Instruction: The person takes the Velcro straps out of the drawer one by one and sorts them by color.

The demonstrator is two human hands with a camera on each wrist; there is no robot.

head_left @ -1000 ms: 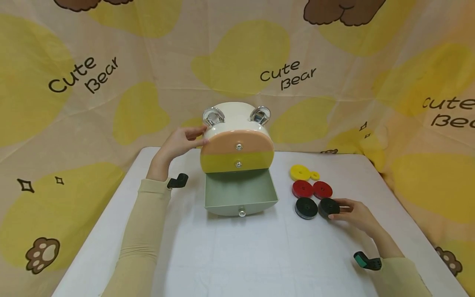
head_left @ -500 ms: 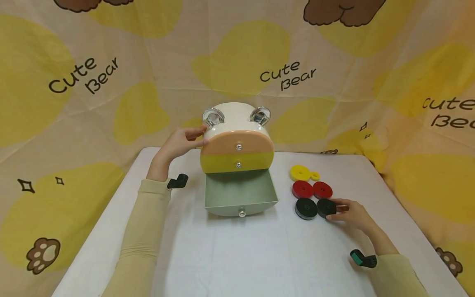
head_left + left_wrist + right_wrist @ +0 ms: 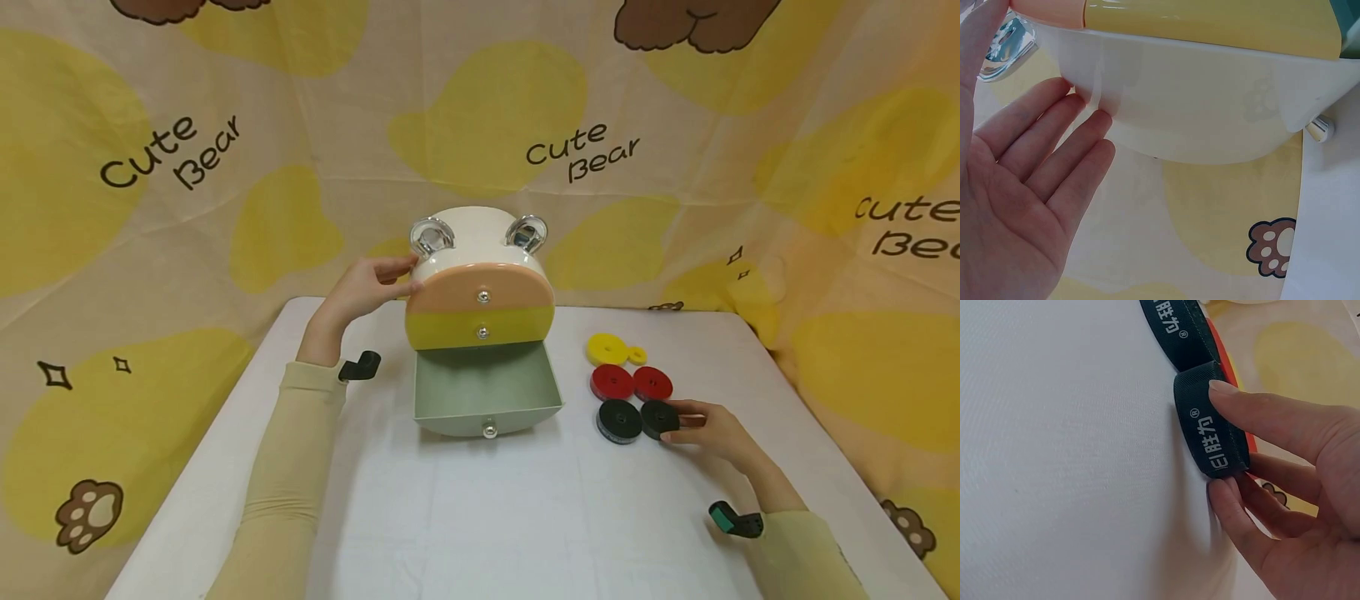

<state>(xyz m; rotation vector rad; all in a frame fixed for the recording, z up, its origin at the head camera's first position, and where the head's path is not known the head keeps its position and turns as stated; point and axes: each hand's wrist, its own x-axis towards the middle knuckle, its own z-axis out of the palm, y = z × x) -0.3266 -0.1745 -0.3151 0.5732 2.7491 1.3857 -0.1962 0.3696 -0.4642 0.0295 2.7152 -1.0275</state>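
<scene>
A small chest of drawers (image 3: 480, 287) with silver ears stands at the table's middle. Its green bottom drawer (image 3: 483, 383) is pulled out with nothing inside. My left hand (image 3: 358, 290) touches the chest's left side near the ear; in the left wrist view its fingers (image 3: 1079, 169) lie fairly straight against the white shell. At the right, my right hand (image 3: 720, 435) pinches a black tape roll (image 3: 659, 420) between thumb and fingers. The right wrist view shows white lettering on this roll (image 3: 1207, 422), which lies flat against a second black tape roll (image 3: 618, 421).
Behind the black rolls lie two red rolls (image 3: 612, 382) side by side. Farther back are a large yellow roll (image 3: 607, 349) and a small yellow ring (image 3: 637, 356). A white cloth covers the table (image 3: 480, 517); a printed curtain (image 3: 480, 108) hangs behind it.
My right hand has slid slightly left with its black roll, nearer to the other black roll. The left hand and the chest have stayed where they were.
</scene>
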